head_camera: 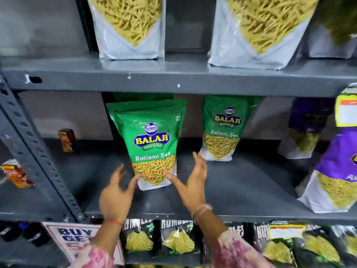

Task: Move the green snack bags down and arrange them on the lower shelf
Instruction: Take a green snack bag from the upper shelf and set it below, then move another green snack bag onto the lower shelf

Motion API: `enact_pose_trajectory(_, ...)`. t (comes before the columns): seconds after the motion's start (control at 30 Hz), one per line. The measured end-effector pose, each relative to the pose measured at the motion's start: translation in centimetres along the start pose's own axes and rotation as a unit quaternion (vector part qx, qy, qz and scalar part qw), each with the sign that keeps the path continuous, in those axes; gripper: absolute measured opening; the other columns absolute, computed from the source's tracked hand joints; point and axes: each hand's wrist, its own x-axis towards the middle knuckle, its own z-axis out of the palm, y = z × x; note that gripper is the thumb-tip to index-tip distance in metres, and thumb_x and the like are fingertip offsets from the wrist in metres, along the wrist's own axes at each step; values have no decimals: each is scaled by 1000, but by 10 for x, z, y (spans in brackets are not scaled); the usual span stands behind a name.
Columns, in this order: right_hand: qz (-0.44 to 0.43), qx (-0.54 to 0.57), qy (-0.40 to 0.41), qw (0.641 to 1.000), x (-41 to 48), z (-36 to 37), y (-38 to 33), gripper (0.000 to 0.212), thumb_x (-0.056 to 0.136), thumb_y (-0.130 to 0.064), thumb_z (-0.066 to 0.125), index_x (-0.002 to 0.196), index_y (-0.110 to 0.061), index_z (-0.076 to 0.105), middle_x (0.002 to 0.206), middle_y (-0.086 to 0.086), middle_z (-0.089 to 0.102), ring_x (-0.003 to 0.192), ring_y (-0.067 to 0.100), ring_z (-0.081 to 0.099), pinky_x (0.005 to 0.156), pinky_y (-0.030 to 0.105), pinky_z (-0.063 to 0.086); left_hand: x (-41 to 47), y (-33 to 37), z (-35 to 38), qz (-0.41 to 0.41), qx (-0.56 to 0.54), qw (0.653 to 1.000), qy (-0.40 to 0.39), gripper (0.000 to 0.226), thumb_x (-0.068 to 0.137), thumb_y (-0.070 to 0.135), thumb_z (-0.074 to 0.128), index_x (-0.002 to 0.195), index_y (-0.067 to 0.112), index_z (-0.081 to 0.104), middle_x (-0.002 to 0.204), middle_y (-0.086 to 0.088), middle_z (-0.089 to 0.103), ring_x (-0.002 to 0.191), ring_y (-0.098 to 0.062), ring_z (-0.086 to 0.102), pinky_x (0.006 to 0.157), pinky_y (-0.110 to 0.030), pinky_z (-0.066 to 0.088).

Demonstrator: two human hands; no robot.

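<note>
Green Balaji Ratlami Sev snack bag [154,140] upright on the dark grey metal lower shelf [241,182], both hands at its base.
I see my left hand [116,194] and right hand [193,180] spread wide, grip loose, fingertips touching the bottom corners; a second green snack bag [224,126] stands farther back right.

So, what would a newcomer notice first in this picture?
First the bright green snack bag standing mid-shelf, with the left hand and right hand open at its base. A second green bag stands behind to the right, and a purple bag at the right edge.
</note>
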Motion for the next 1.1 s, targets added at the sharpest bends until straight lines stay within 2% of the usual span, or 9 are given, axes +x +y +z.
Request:
enact_pose_trajectory(0.13,-205,8,208,956,-11,-64,-49,72,73,-58,57,126,-15,33,142,13,31,133,28,27,116,32,19,-39,77,-25,160,-77,980,92,67,72,70,41,85,10,66,72,-7,70,64,-11,61,62,-20,44)
enact_pose_trajectory(0.2,-296,33,303,905,4,-101,-91,59,79,-49,58,121,-14,36,135,5,35,128,30,33,106,50,33,-33,137,-27,276,-124,942,148,43,77,45,55,83,4,65,71,-6,65,68,-12,53,63,-15,40)
enact_pose_trajectory(0.3,-351,86,396,844,43,-162,-155,55,78,-48,57,116,-12,38,122,-1,37,118,31,42,88,42,45,-19,234,-29,376,-226,884,162,32,76,30,62,94,5,60,85,-3,56,75,-12,53,75,-11,39)
enact_pose_trajectory(0.53,-52,80,99,990,150,-223,-198,77,57,-31,82,120,-4,46,123,14,58,113,27,55,102,43,44,66,342,-4,166,-294,927,-164,81,67,23,74,134,8,30,137,-12,47,123,-22,45,101,-36,41)
enact_pose_trajectory(0.63,-33,121,40,991,156,-224,-194,58,52,-22,86,101,-4,62,104,11,69,100,27,64,96,44,50,74,338,3,135,-323,892,-287,52,72,9,68,120,1,49,84,9,76,96,-16,63,66,-14,50)
enact_pose_trajectory(0.73,-38,136,32,989,157,-225,-192,71,42,-31,88,102,-3,64,103,10,70,98,26,65,96,44,51,67,336,2,163,-337,889,-265,38,73,5,67,110,-1,57,72,10,68,55,6,62,40,-6,40)
enact_pose_trajectory(0.9,-73,124,59,988,134,-230,-197,58,43,-33,87,90,-9,67,94,8,72,90,24,67,88,42,55,47,338,-14,200,-324,902,-204,25,66,11,74,86,10,60,85,-4,62,77,-14,58,47,-11,43)
enact_pose_trajectory(1.03,-163,136,75,974,73,-245,-202,43,51,-20,85,88,-15,63,87,-2,71,82,8,66,76,23,55,-5,324,-44,283,-361,876,-147,42,58,6,77,97,0,60,75,9,64,60,12,58,58,-6,48)
enact_pose_trajectory(1.1,-204,122,92,967,32,-245,-193,47,44,-25,86,84,-23,62,80,-16,70,77,-3,62,72,15,50,-37,301,-57,296,-378,863,-159,47,45,25,82,88,18,66,69,21,70,67,11,62,65,-10,51)
